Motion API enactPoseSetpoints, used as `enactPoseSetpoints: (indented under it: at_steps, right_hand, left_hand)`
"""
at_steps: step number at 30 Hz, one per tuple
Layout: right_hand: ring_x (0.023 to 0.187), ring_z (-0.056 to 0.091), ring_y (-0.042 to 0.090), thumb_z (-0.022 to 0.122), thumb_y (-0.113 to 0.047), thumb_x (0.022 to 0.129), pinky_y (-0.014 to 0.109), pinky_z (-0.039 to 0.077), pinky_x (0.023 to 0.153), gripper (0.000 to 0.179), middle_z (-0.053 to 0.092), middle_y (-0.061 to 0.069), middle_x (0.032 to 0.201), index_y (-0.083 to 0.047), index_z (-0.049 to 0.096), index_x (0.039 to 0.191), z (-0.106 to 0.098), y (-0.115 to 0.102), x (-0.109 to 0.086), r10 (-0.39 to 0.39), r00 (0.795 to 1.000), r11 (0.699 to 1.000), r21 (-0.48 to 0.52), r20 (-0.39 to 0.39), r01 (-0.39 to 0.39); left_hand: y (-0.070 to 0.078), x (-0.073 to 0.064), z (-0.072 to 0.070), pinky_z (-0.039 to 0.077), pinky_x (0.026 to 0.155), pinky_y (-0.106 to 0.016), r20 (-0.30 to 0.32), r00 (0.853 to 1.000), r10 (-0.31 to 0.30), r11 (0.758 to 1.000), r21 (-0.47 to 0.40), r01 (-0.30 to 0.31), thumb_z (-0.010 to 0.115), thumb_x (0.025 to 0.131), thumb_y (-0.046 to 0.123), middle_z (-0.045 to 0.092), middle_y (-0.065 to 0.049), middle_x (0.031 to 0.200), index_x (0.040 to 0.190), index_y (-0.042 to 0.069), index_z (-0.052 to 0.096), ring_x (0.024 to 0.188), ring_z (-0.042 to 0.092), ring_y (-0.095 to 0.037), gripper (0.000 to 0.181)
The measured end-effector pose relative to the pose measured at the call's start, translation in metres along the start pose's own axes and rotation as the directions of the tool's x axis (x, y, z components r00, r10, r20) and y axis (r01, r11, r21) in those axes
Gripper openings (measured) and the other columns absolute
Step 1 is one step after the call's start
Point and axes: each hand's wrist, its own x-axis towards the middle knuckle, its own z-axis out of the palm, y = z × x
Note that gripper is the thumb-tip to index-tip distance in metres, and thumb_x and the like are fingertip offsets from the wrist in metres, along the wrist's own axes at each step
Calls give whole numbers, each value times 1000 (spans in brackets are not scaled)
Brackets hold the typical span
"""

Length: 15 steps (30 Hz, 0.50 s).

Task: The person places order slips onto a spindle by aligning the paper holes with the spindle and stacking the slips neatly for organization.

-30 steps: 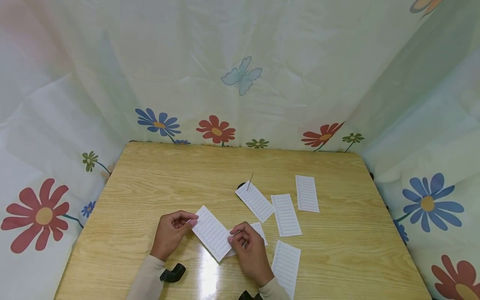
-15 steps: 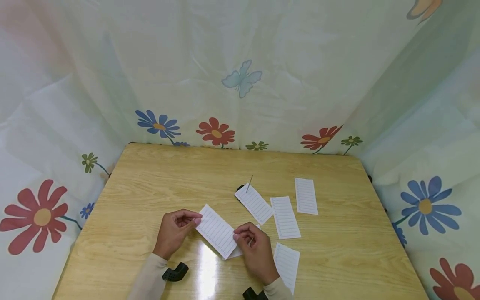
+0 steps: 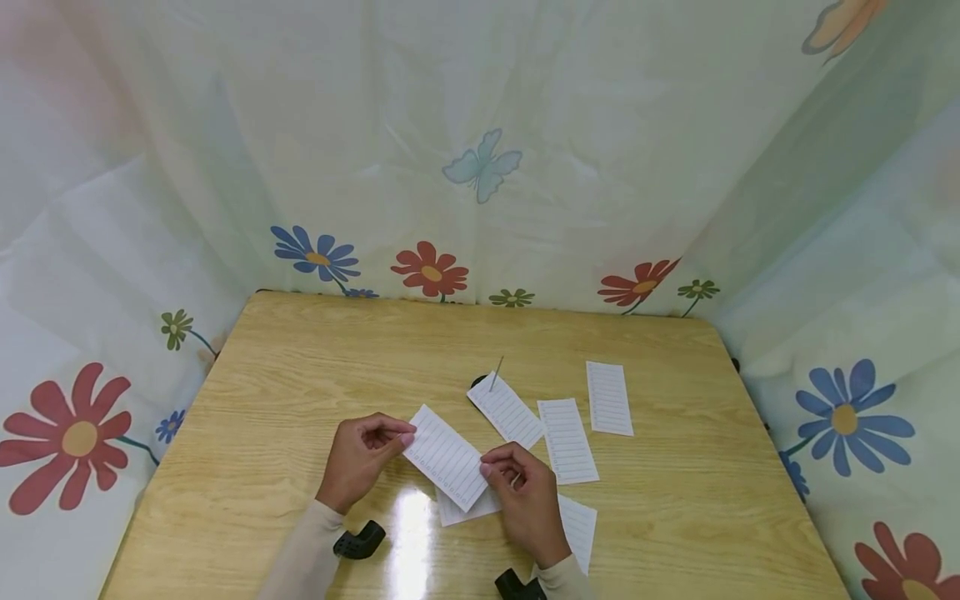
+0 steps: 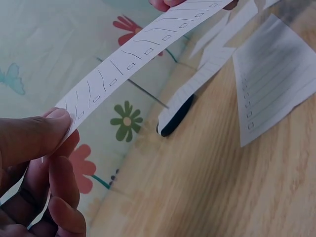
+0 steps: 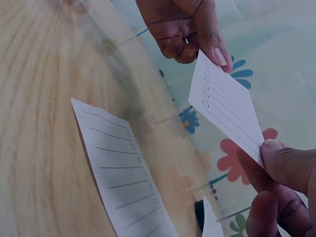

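The left hand (image 3: 363,462) and right hand (image 3: 528,504) are pinching the upper card (image 3: 446,457), moving it right. The lower card (image 3: 453,512) is showing more at left; handling is continuing.

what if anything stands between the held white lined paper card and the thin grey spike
Nothing visible between the held card and spike tip; another white lined paper card partly covers the black round base.

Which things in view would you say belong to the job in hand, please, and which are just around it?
Likely the job:
held card, pinched by left grip and right grip
four loose cards
thin rod through another card
black base

Just around:
flowered curtain
black wrist devices
wooden table
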Motion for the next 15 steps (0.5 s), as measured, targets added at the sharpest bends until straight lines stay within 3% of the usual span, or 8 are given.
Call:
enactPoseSetpoints:
  at_steps: [15]
  right_hand:
    - [68, 59, 10, 82, -15, 93, 22, 47, 63, 10, 77, -3, 84, -22, 76, 96, -21, -4, 10, -28, 999, 1000, 6, -42, 29]
  left_hand:
    - [18, 18, 10, 52, 64, -23, 52, 998, 38, 999, 10, -39, 83, 94, 19, 80, -5, 93, 98, 16, 83, 69, 61, -10, 6]
